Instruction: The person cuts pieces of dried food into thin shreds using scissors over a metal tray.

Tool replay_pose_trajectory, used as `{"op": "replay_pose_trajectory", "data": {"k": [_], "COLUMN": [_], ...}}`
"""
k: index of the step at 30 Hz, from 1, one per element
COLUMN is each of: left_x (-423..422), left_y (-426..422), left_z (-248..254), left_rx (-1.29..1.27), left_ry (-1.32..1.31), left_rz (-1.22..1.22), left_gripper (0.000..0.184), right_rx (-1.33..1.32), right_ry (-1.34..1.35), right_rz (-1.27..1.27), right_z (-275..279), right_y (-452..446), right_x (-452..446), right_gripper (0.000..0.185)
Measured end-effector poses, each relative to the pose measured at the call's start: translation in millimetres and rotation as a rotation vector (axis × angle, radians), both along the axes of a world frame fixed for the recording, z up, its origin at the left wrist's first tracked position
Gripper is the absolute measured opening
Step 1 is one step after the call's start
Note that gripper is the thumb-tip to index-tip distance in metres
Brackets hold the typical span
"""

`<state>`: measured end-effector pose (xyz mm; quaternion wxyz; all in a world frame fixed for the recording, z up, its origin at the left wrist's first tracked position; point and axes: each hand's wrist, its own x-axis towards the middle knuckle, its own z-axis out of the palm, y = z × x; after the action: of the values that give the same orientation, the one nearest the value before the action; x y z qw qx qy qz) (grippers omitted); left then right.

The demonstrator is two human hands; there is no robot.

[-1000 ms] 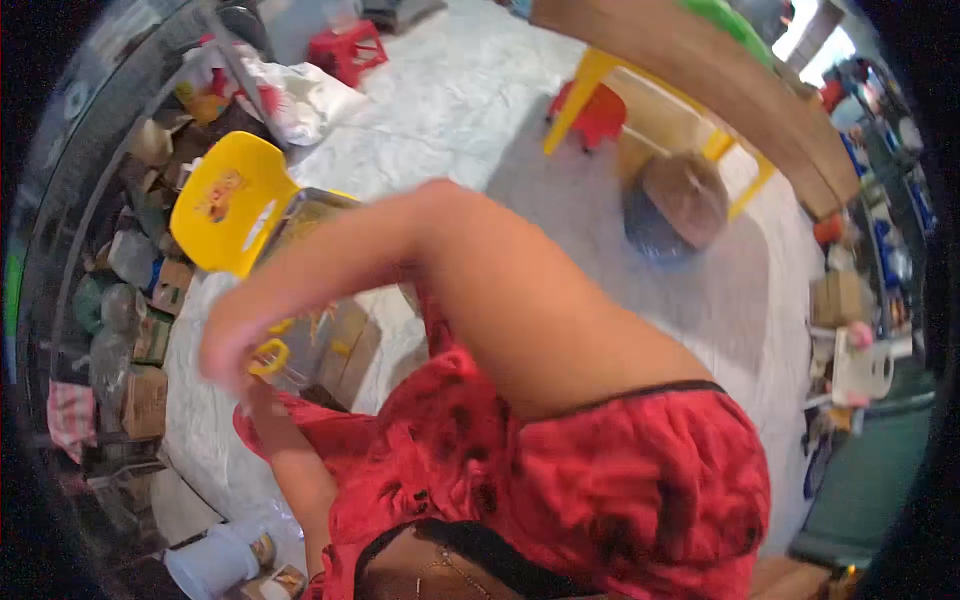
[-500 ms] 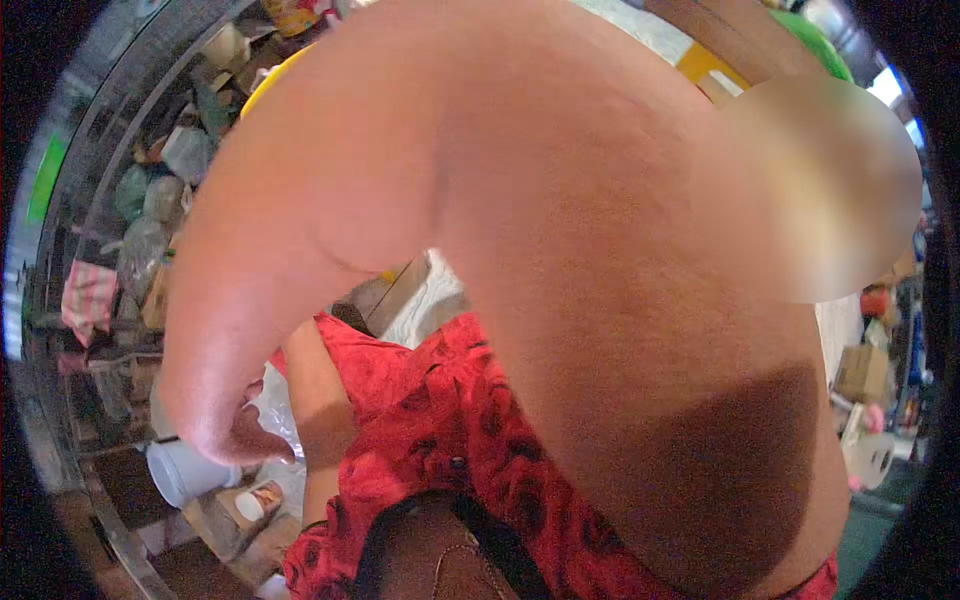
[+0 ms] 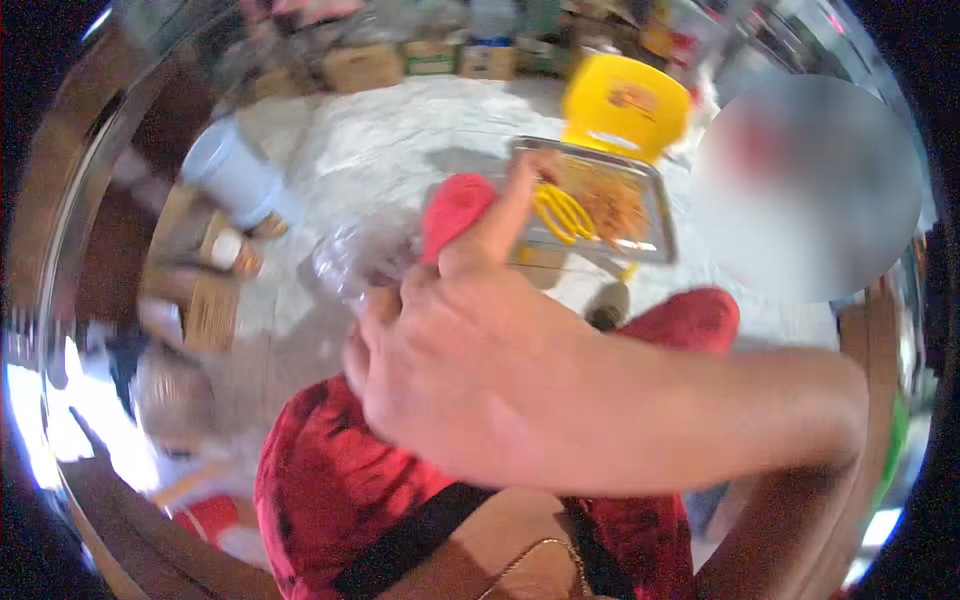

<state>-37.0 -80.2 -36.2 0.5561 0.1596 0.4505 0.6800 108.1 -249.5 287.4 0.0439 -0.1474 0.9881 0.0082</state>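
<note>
Right hand (image 3: pixel 450 370), centre of frame: arm crosses in front of the left forearm; fingers curled down beside a clear crinkled plastic bag (image 3: pixel 370 250); contact and grip cannot be told

Left hand (image 3: pixel 540 167), upper centre: at the left rim of a shallow silver metal tray (image 3: pixel 665 215); blurred, grip cannot be told

Action in hand, judged: right hand reaching across; taking hold of thin film from this angle would call for a light fingertip pinch

Yellow looped handles (image 3: pixel 565 215) and orange-brown shreds (image 3: pixel 615 208) lie in the tray, before a yellow plastic chair back (image 3: pixel 630 105)

Room: pale marbled floor (image 3: pixel 385 150); brown cardboard box (image 3: pixel 365 68) along top; pale-blue bucket (image 3: pixel 230 172) upper left
</note>
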Motion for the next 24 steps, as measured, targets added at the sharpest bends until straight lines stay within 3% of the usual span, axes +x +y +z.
{"op": "replay_pose_trajectory", "data": {"k": [3,7,8,10,12,13,15,16,20,22,24], "left_x": [3,0,2,-2,-10,-10,-17,-16,-27,-19,-17], "left_y": [15,37,29,41,43,61,67,72,83,73,93], "left_z": [-11,-16,0,-16,-1,1,23,43,113,159,180], "left_rx": [-0.003,0.027,0.043,0.087,0.093,0.092,0.089,0.082,0.058,0.055,0.051], "left_ry": [-0.033,-0.039,-0.028,0.006,0.038,0.07,0.142,0.203,0.52,0.721,0.931], "left_rz": [0.006,0.019,0.027,0.042,0.07,0.071,0.099,0.112,0.148,0.127,0.095], "left_gripper": [0.038,0.038,0.037,0.034,0.033,0.033,0.032,0.031,0.03,0.029,0.028], "right_rx": [-0.2,-0.757,-0.834,-0.987,-0.878,-0.731,-0.536,-0.507,-0.769,-0.987,-1.005], "right_ry": [0.185,0.568,0.556,0.529,0.285,0.193,0.249,0.294,0.441,0.547,0.624], "right_rz": [0.227,0.317,0.348,0.414,0.231,0.038,0.02,-0.021,-0.291,-0.34,-0.501], "right_z": [20,-20,-24,-31,3,20,10,2,-51,-73,-87], "right_y": [-33,-52,-49,-44,-29,-23,16,31,126,159,180], "right_x": [20,20,20,19,39,55,63,62,74,77,76], "right_gripper": [0.031,0.043,0.045,0.051,0.043,0.052,0.064,0.06,0.054,0.038,0.035]}}
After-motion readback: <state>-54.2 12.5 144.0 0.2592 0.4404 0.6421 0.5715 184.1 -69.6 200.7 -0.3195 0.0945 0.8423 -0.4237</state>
